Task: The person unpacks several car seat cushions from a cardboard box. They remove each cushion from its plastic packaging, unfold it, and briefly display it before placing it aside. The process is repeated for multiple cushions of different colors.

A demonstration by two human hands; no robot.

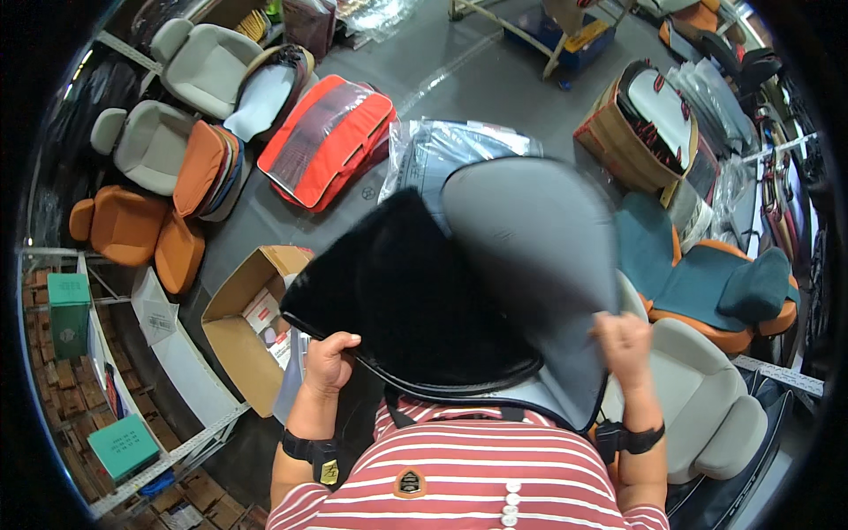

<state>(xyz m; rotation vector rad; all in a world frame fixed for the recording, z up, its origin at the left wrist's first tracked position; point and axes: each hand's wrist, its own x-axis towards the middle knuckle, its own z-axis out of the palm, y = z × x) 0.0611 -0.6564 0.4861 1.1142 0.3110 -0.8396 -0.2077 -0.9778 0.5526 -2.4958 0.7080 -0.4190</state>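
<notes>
In front of my chest I hold up what looks like a folded seat cover, with a black plush side and a smooth grey panel that is slightly blurred. My left hand is closed on the lower left edge of the black part, thumb on top. The fingers of my right hand are curled into a fist around the grey panel's right edge. Just beyond the cover lies a pile in clear plastic wrap, partly hidden behind it.
A red bag with a clear window sits ahead on the left. Near my left arm stands an open cardboard box. Grey and orange seats line the left; a teal and orange seat and a beige seat are on the right.
</notes>
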